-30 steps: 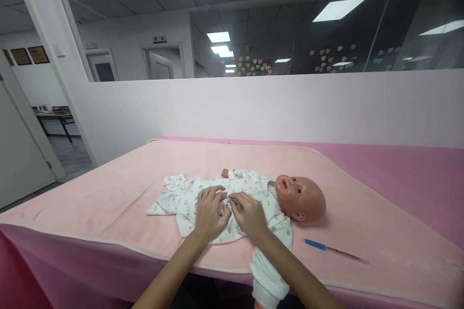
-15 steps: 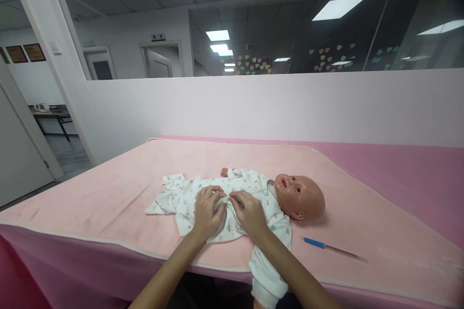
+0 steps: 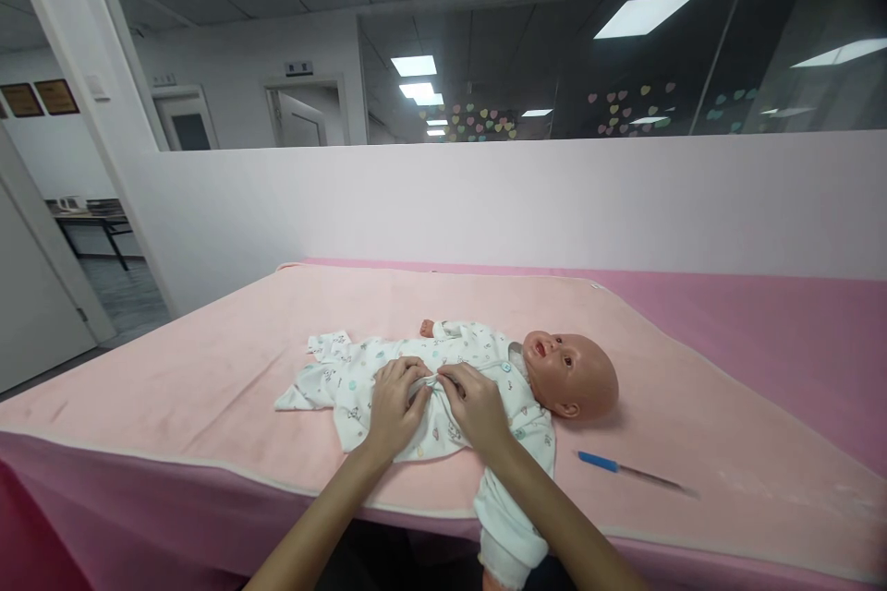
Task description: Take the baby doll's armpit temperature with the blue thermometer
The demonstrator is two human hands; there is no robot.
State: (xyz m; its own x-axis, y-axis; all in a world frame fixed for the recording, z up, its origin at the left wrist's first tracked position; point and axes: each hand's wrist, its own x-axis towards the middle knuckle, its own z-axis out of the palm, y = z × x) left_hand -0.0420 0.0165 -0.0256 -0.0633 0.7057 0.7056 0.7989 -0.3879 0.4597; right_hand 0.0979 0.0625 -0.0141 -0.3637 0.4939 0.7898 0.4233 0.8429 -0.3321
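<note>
On its back lies a baby doll (image 3: 575, 376), its head to the right, dressed in a white printed romper (image 3: 353, 379). At the doll's belly, my left hand (image 3: 400, 402) pinches the front edge of the romper. Close beside it, my right hand (image 3: 475, 402) grips the same edge between thumb and fingers. A round button (image 3: 506, 367) shows near the doll's neck. The sleeve (image 3: 509, 526) closer to me hangs over the table's front edge, partly behind my right forearm. Whatever small fastening sits between my fingertips is hidden.
Right of the doll lies a thin tool with a blue handle (image 3: 598, 462). A peach-pink mat (image 3: 228, 342) covers much of the pink table cover (image 3: 748, 323). Behind stands a low white wall (image 3: 485, 203) with glass above it.
The view has shifted very slightly. Both hands stay on the romper's front edge, and the doll and the blue-handled tool lie as before.
</note>
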